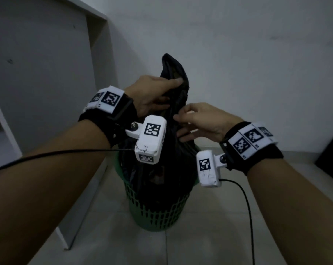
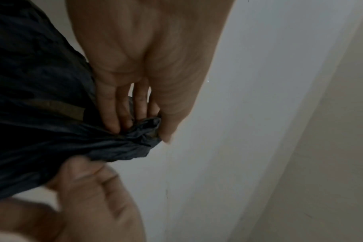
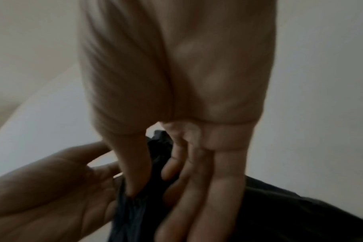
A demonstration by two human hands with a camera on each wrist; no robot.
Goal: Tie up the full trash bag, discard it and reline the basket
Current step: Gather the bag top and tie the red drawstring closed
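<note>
A black trash bag [image 1: 167, 180] stands in a green slatted basket [image 1: 158, 215] on the floor, its top pulled up into a gathered neck. My left hand [image 1: 169, 92] pinches the bunched top of the bag between thumb and fingers; the left wrist view shows this pinch [image 2: 143, 127] on the crumpled plastic [image 2: 114, 147]. Just below and to the right, my right hand [image 1: 181, 119] grips the neck. In the right wrist view its thumb and fingers [image 3: 151, 185] close round the dark plastic [image 3: 135, 212]. The bag's contents are hidden.
A white wall [image 1: 238, 54] rises behind the basket. A pale cabinet or door frame [image 1: 96, 54] stands at the left, close to the basket. A dark flat object [image 1: 331, 159] lies at the right edge. Tiled floor [image 1: 209, 236] surrounds the basket; camera cables trail from both wrists.
</note>
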